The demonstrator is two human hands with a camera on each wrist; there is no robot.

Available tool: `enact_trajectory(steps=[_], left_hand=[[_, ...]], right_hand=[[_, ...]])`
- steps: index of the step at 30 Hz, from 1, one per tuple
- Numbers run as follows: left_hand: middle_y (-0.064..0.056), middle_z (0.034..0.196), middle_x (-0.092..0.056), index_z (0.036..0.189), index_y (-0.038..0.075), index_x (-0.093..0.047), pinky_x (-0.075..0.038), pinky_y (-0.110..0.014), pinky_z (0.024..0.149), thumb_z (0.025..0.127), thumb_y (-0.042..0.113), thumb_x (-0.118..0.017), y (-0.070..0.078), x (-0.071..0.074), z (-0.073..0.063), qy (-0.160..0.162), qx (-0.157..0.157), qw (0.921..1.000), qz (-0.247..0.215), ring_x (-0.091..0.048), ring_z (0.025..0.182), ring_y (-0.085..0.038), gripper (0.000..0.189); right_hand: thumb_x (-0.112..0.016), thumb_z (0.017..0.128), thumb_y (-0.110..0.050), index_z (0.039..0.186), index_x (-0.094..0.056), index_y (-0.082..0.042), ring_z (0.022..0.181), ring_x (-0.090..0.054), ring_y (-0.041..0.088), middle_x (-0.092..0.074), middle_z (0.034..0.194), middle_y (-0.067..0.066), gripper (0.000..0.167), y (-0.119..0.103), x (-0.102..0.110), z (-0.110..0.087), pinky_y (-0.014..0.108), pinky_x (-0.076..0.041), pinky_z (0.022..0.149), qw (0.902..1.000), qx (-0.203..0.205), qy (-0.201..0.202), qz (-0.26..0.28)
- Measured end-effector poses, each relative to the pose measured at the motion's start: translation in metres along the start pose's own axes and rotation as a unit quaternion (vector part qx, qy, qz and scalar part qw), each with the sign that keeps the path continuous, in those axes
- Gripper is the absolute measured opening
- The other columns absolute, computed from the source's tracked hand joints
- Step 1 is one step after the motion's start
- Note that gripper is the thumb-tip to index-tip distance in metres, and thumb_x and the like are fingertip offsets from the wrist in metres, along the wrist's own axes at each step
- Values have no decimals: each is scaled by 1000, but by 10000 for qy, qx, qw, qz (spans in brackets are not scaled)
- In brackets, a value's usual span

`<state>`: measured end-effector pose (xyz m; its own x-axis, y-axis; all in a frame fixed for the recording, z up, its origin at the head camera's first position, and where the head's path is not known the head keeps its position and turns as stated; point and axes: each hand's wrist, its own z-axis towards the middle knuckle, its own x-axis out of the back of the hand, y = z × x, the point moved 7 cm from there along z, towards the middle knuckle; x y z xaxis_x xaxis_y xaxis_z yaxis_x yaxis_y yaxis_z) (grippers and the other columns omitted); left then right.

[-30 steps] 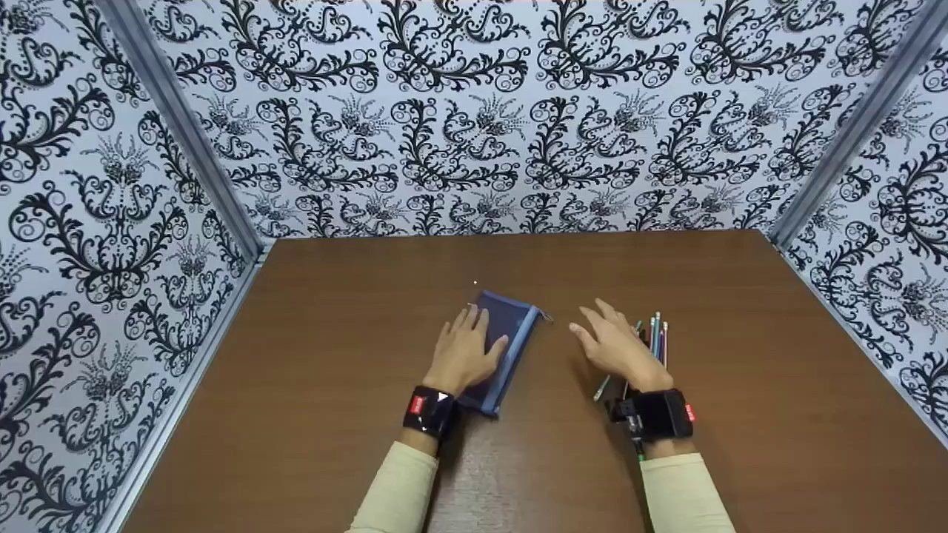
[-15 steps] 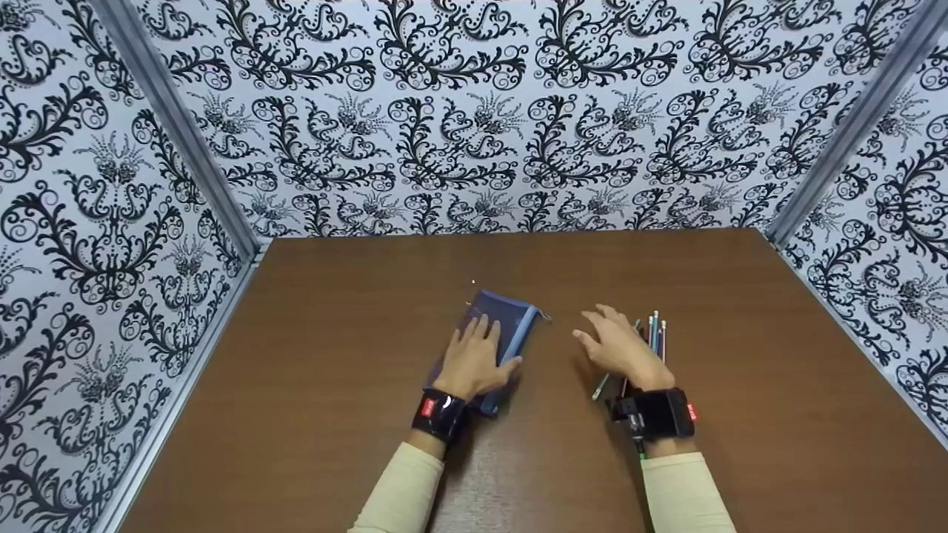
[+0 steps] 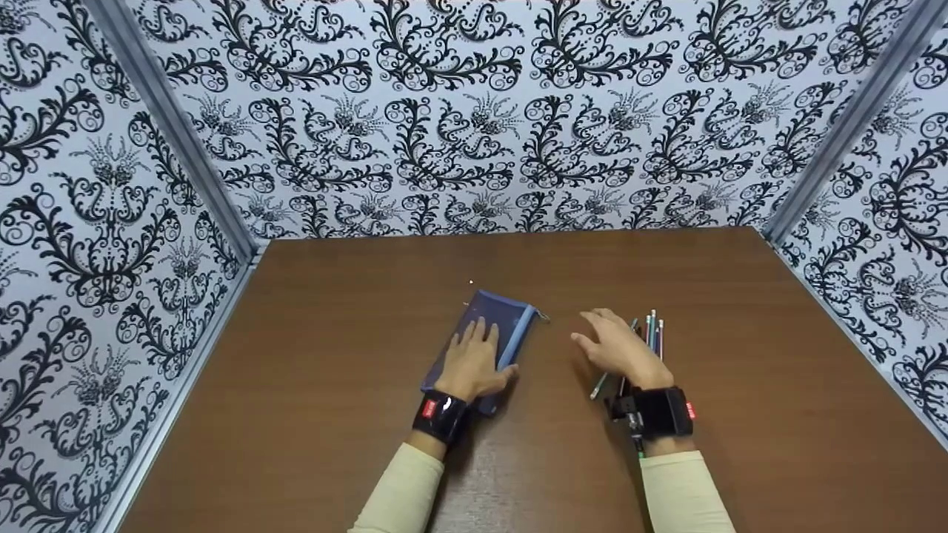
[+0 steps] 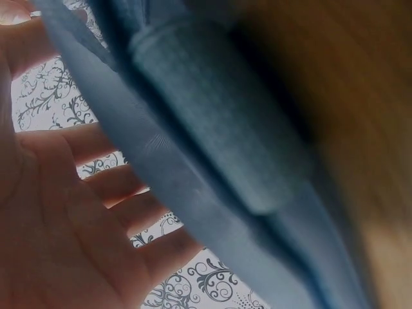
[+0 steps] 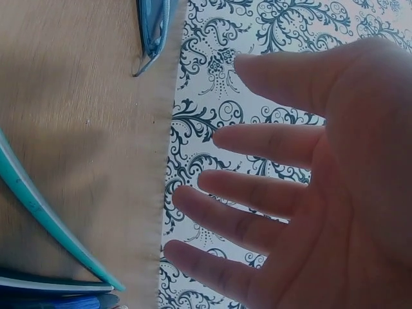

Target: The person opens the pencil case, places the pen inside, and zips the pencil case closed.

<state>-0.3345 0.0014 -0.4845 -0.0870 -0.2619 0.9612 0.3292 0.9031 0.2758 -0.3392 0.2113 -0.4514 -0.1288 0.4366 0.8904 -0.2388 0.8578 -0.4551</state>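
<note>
A flat blue pencil case (image 3: 503, 314) with a lighter zip edge lies slanted near the middle of the table. My left hand (image 3: 472, 366) is over its near half, fingers straight and spread; whether it presses on the case is hard to tell. In the left wrist view the case (image 4: 161, 154) hides those fingertips, and a blurred grey-green cylinder (image 4: 219, 116) shows close up. My right hand (image 3: 618, 348) hovers beside several pencils (image 3: 655, 333), holding nothing, its fingers extended. A green pencil (image 5: 51, 222) lies below it in the right wrist view; the hand partly covers the bunch.
The brown wooden table (image 3: 333, 333) is bounded by patterned walls (image 3: 459, 148) behind and at both sides, with grey metal posts (image 3: 170, 133) in the corners. A tiny white speck (image 3: 471, 282) lies beyond the case.
My left hand has slid right and toward me over the pencil case, uncovering more of its far end. The right hand has barely moved, slightly lower. Case and pencils stay in place.
</note>
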Motion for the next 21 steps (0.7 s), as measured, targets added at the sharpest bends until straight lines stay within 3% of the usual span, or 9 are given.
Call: enact_trajectory(steps=[7,15,21], left_hand=[[-22,158,-27,152,4,-33,-23,-54,117,89,52,-63,-3,-5,0,-247,190,9994,-168,-25,147,-38,84],[-22,159,-26,153,8,-32,-24,-55,116,90,49,-62,-3,-6,-2,-367,207,9991,-110,-25,147,-38,81],[-24,159,-23,153,6,-31,-22,-56,117,93,43,-60,-4,-8,-1,-439,254,9981,-336,-24,147,-40,76]], right_hand=[[-51,102,-25,140,-44,10,136,-36,49,-42,143,33,52,-1,-1,-1,59,-28,112,10000,82,-19,-21],[-51,101,-25,137,-47,11,134,-37,51,-46,140,35,51,-2,-1,0,59,-29,111,9997,235,18,-94],[-53,101,-24,136,-49,11,132,-41,50,-48,138,34,50,-1,0,0,59,-31,110,9996,273,67,-84]])
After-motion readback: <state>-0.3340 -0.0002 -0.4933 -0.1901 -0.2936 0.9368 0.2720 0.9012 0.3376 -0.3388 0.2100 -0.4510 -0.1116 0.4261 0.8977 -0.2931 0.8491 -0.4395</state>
